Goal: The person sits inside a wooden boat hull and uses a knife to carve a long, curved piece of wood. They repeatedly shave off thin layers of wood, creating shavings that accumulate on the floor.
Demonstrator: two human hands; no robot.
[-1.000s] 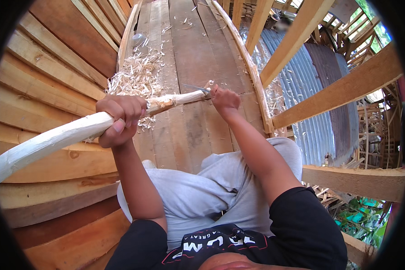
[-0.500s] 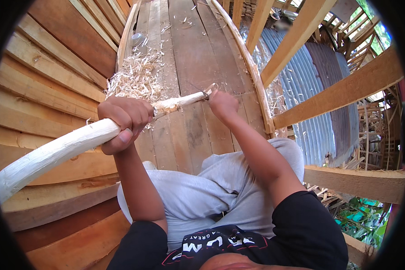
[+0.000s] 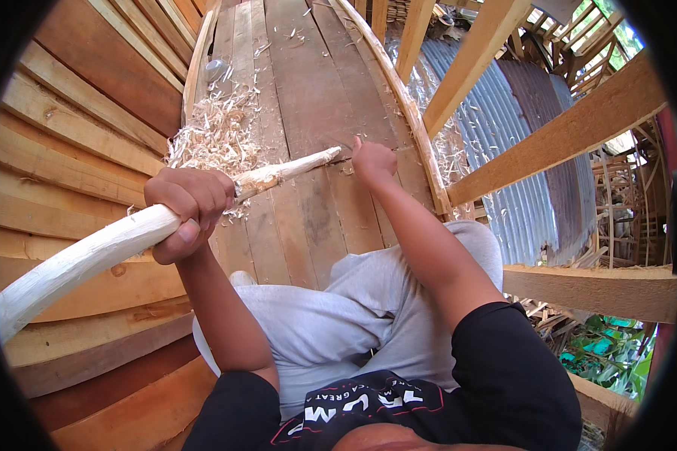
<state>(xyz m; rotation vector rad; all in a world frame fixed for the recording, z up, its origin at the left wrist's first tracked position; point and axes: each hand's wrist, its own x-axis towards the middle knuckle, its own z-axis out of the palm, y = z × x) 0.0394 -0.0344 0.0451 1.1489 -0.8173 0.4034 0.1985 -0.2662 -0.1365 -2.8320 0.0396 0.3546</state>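
Observation:
A long, pale, peeled wooden pole [image 3: 83, 259] rises from the lower left and slants across to the middle, tapering to a narrow tip. My left hand [image 3: 187, 214] wraps round its thick part. Beyond that fist the pole has a rougher, yellowish patch. Just past the tip, on the right, my right hand [image 3: 374, 161] is closed with the thumb up. A thin dark blade [image 3: 345, 158], apparently a knife's, shows between this fist and the tip; the handle is hidden in my fingers. The blade now looks apart from the wood.
Curled wood shavings [image 3: 217, 135] are heaped on the plank floor [image 3: 308, 83], beside a clear round container [image 3: 216, 71]. A board wall [image 3: 75, 158] stands close on the left. Wooden rails [image 3: 557, 143] run along the right, with corrugated metal sheets [image 3: 515, 128] beyond. My grey-trousered legs are folded below.
My right hand has slid off the pole's end, and the blade that crossed the wood near the tip has come away. The whole view has shifted slightly; my left hand keeps its grip.

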